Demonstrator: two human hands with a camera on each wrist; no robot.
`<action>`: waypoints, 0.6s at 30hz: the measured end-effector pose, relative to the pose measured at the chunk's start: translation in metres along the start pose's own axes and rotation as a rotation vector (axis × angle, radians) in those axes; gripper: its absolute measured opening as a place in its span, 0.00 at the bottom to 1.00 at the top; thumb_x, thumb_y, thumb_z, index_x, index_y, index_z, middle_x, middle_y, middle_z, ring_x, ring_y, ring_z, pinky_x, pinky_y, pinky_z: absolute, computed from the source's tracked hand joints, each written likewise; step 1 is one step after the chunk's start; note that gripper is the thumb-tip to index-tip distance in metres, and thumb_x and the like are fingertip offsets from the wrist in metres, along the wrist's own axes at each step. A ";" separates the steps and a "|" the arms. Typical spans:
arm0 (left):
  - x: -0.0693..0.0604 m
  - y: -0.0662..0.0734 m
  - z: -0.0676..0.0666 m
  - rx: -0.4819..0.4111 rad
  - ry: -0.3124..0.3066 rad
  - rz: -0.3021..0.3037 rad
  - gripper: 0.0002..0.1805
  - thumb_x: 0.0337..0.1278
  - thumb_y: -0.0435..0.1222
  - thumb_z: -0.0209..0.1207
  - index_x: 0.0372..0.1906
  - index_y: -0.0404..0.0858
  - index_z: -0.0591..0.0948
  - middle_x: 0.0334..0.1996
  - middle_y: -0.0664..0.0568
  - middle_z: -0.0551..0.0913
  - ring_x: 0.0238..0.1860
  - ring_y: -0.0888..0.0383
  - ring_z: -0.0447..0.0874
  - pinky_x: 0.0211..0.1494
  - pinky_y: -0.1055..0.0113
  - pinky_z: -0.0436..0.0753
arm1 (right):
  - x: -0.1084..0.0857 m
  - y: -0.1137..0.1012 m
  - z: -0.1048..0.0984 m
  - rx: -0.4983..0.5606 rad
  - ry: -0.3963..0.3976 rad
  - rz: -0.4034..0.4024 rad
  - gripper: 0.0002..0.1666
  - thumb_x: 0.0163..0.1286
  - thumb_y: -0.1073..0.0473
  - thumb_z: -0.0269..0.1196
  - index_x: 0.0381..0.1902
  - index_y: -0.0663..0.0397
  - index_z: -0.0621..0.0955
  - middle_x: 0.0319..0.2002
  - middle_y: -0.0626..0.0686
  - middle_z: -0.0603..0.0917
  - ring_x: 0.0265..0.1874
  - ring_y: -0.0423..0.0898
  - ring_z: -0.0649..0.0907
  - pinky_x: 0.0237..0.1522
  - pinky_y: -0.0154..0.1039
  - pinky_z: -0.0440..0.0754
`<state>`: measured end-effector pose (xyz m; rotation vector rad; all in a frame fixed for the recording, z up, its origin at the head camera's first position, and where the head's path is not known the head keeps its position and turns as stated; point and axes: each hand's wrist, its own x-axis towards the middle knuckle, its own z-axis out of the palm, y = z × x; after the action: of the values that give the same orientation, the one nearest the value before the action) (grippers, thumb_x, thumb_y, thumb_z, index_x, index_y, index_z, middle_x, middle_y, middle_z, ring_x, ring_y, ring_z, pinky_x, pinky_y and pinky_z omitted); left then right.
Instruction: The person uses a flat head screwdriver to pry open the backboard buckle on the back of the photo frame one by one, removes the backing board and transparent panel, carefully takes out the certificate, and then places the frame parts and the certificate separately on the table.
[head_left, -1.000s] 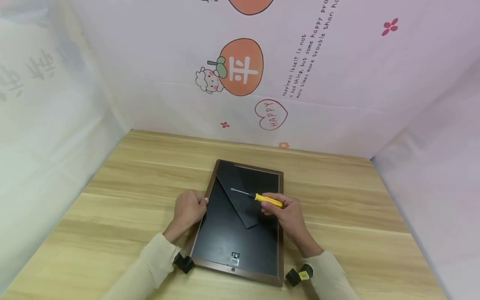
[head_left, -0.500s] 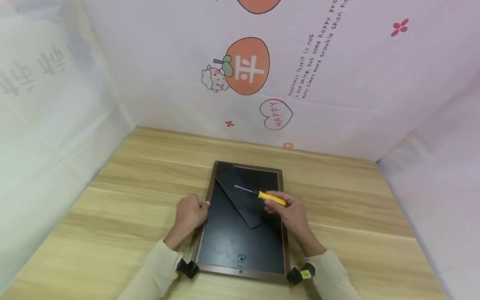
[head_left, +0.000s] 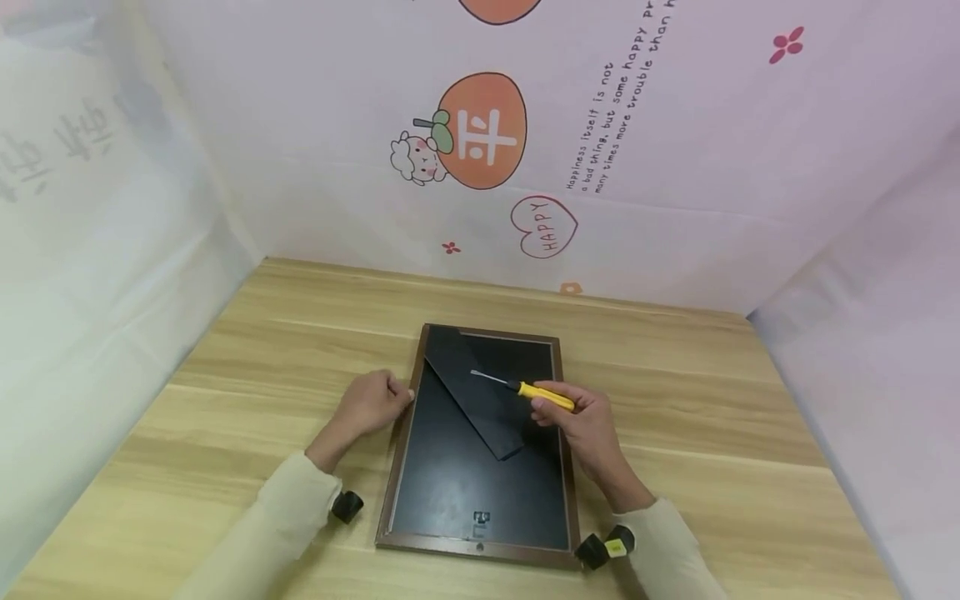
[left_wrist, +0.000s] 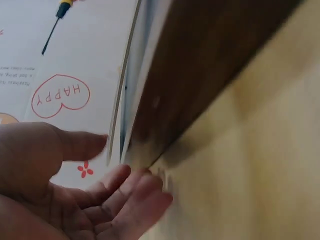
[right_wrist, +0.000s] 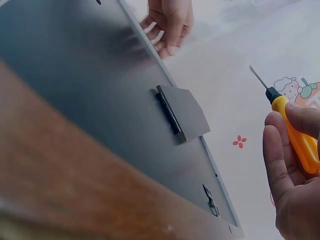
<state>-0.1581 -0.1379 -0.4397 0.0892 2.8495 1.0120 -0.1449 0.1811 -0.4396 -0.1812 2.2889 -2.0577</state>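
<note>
A brown-edged picture frame (head_left: pixel 480 483) lies with its black back facing up on the wooden table. Its black easel stand (head_left: pixel 471 404) slants across that back; in the right wrist view the stand (right_wrist: pixel 187 112) juts out from the panel. Between thumb and fingers my right hand (head_left: pixel 588 421) holds a yellow-handled screwdriver (head_left: pixel 551 397) over the frame, its metal tip above the stand and touching nothing. At the left rim is my left hand (head_left: pixel 372 404), fingers loosely bent. In the left wrist view the thumb and fingers (left_wrist: pixel 117 180) stand apart beside the frame's edge; whether they touch it I cannot tell.
Small metal fittings (head_left: pixel 481 518) sit on the back panel near its front edge. The light wooden table (head_left: pixel 690 400) extends on both sides of the frame. Printed white sheeting (head_left: pixel 337 167) encloses the table behind and at the sides.
My left hand has loosened from the frame's rim, and its forearm has swung left, away from the frame's front corner. The screwdriver has shifted slightly to the right and stays held over the frame.
</note>
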 end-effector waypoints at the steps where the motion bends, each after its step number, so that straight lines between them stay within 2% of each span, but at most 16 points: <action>1: 0.004 0.000 -0.003 0.039 0.010 0.021 0.13 0.64 0.43 0.61 0.31 0.37 0.81 0.25 0.50 0.83 0.24 0.57 0.78 0.25 0.67 0.77 | -0.001 -0.001 0.000 0.002 0.001 0.000 0.21 0.64 0.60 0.69 0.52 0.67 0.82 0.35 0.45 0.87 0.29 0.41 0.87 0.39 0.34 0.89; 4: 0.017 0.003 -0.008 0.145 0.025 0.106 0.23 0.64 0.48 0.61 0.53 0.33 0.79 0.48 0.41 0.84 0.44 0.48 0.83 0.45 0.55 0.84 | -0.002 -0.002 -0.002 0.003 0.008 0.001 0.21 0.64 0.61 0.69 0.52 0.67 0.82 0.36 0.46 0.87 0.29 0.41 0.87 0.38 0.34 0.89; 6: 0.026 0.007 -0.009 0.217 0.024 0.202 0.32 0.64 0.52 0.60 0.62 0.33 0.74 0.61 0.37 0.76 0.58 0.42 0.76 0.59 0.47 0.80 | -0.003 -0.002 -0.004 0.004 0.013 0.005 0.21 0.64 0.61 0.69 0.52 0.67 0.82 0.37 0.49 0.87 0.29 0.41 0.87 0.38 0.34 0.89; 9: 0.038 0.013 -0.008 0.317 -0.004 0.370 0.39 0.63 0.56 0.59 0.70 0.35 0.68 0.71 0.36 0.65 0.71 0.39 0.62 0.73 0.42 0.67 | -0.004 -0.003 -0.006 0.004 0.020 0.011 0.22 0.63 0.60 0.70 0.53 0.67 0.82 0.40 0.54 0.87 0.30 0.42 0.87 0.39 0.34 0.89; 11: 0.044 0.019 -0.004 0.379 -0.032 0.483 0.42 0.62 0.59 0.58 0.73 0.37 0.65 0.74 0.36 0.60 0.75 0.38 0.55 0.77 0.40 0.59 | -0.004 -0.003 -0.007 0.005 0.025 0.016 0.23 0.63 0.60 0.70 0.53 0.67 0.82 0.41 0.56 0.87 0.30 0.42 0.87 0.40 0.34 0.89; 13: 0.049 0.024 0.002 0.428 -0.069 0.568 0.45 0.61 0.62 0.56 0.75 0.41 0.62 0.76 0.37 0.55 0.77 0.39 0.50 0.78 0.39 0.54 | -0.005 -0.003 -0.009 0.015 0.028 0.020 0.23 0.64 0.59 0.70 0.54 0.67 0.82 0.42 0.58 0.87 0.30 0.42 0.87 0.40 0.34 0.88; 15: 0.052 0.028 0.010 0.466 -0.111 0.620 0.46 0.61 0.65 0.52 0.76 0.44 0.60 0.78 0.38 0.51 0.78 0.40 0.45 0.79 0.38 0.50 | -0.006 -0.004 -0.010 0.031 0.032 0.023 0.24 0.64 0.60 0.69 0.54 0.68 0.81 0.41 0.57 0.87 0.30 0.42 0.88 0.40 0.34 0.89; 18: 0.055 0.032 0.022 0.506 -0.191 0.627 0.48 0.60 0.70 0.48 0.78 0.49 0.55 0.80 0.43 0.45 0.80 0.44 0.38 0.80 0.39 0.43 | -0.007 -0.006 -0.011 0.056 0.028 0.024 0.24 0.64 0.60 0.69 0.54 0.69 0.80 0.40 0.55 0.87 0.30 0.42 0.88 0.40 0.34 0.89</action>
<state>-0.2095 -0.0942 -0.4413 1.1053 2.8598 0.2756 -0.1389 0.1921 -0.4328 -0.1229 2.2347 -2.1232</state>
